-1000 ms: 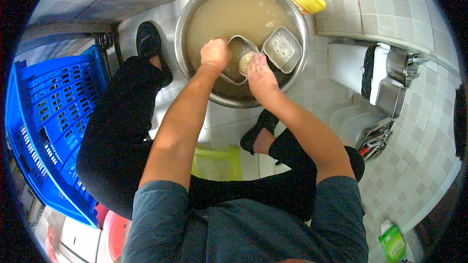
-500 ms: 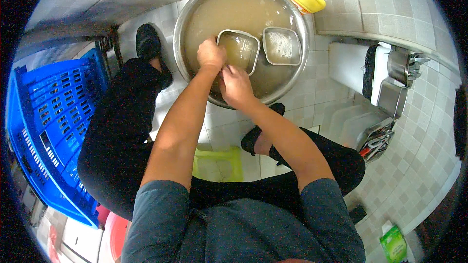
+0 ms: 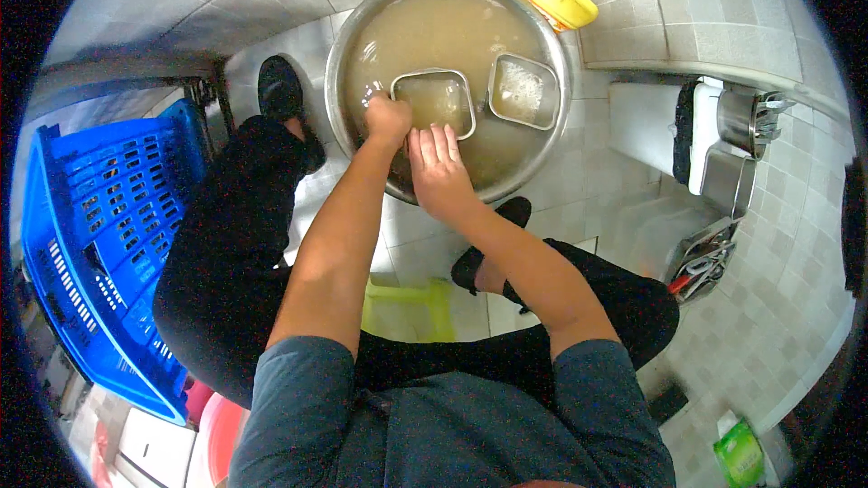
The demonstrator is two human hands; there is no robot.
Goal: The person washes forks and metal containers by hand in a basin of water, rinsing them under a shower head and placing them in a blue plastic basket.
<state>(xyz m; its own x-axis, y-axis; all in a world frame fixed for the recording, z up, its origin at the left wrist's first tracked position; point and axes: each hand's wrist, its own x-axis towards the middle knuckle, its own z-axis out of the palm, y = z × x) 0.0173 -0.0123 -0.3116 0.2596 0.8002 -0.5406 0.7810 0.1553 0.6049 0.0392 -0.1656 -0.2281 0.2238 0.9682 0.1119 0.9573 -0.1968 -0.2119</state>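
A large round metal basin (image 3: 335, 72) on the floor holds cloudy brownish water. Two square metal pans sit in it. My left hand (image 3: 389, 119) is closed on the left edge of the nearer-left pan (image 3: 471, 101), which is filled with the water. Fingers stretched out, my right hand (image 3: 440, 167) lies at that pan's near rim. Its fingertips touch or nearly touch the metal. To the right, the second pan (image 3: 524, 124) is apart from both hands, with foamy water inside. What lies under the murky water is hidden.
A yellow bottle (image 3: 562, 2) stands behind the basin. On the left leans a blue plastic crate (image 3: 108, 208). Metal containers of utensils (image 3: 705, 262) stand along the right wall. A green stool (image 3: 407, 307) is under me, and a green packet (image 3: 740, 456) lies lower right.
The held pan has shifted slightly left and down in view. My right hand's fingers have straightened out along its near rim. My left hand stays at the left edge.
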